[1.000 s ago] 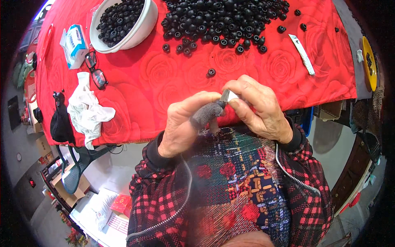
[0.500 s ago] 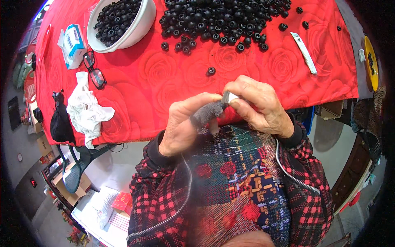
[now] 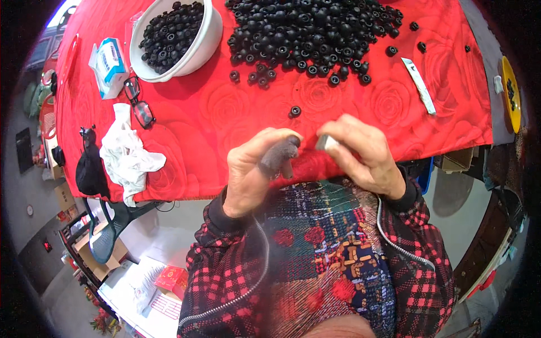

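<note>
L hand [image 3: 249, 164] pinching blk rnd piece [image 3: 293, 141]; R hand [image 3: 360, 153] pinching grey-wht blade [image 3: 323, 142]; blue-wht box [image 3: 112, 69] printed, txt unclear.

Leaves room across the red bench [image 3: 197, 132] short of the black heap [image 3: 307, 36], save at one stray piece [image 3: 295, 111]; is blocked left by white bowl [image 3: 205, 49], glasses [image 3: 144, 114] and cloth [image 3: 127, 152], right by slim packet [image 3: 418, 86].

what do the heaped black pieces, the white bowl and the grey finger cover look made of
Heaped black pieces: rubber or plastic, I can't tell which; dark, rounded surfaces with small soft highlights.

White bowl: probably plastic, smooth with a slight sheen; its wall is evenly coloured.

Grey finger cover: likely fabric, matte and fuzzy-looking, with no shiny highlights.
</note>
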Tool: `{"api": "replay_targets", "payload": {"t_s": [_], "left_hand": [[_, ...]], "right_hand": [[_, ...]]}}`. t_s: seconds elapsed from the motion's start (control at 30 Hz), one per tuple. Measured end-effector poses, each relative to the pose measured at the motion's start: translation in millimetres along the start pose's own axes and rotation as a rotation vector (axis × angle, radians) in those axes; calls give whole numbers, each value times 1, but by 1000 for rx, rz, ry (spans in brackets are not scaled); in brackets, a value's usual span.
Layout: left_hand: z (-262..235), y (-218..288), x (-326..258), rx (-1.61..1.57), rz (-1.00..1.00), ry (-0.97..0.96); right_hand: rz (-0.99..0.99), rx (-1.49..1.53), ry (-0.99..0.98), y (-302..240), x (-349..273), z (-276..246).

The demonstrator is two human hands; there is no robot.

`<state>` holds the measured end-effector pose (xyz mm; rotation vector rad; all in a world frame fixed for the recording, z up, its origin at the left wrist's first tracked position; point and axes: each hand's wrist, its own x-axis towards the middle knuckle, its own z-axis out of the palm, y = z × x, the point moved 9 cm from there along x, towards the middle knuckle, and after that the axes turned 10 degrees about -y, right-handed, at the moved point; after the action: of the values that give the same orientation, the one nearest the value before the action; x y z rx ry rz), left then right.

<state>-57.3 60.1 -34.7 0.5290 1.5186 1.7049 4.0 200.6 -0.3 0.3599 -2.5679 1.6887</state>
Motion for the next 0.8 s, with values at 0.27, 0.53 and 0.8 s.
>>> {"api": "replay_targets", "payload": {"t_s": [0.27, 0.53, 0.8], "left_hand": [[12, -5, -2, -78, -19, -172], [11, -13, -4, -121, -43, -184], [11, -16, -3, -123, -106, -186]], "right_hand": [[-22, 40, 21, 2, 14, 5], [-20, 44, -23, 4, 12, 8], [-22, 76, -18, 7, 12, 8]]}}
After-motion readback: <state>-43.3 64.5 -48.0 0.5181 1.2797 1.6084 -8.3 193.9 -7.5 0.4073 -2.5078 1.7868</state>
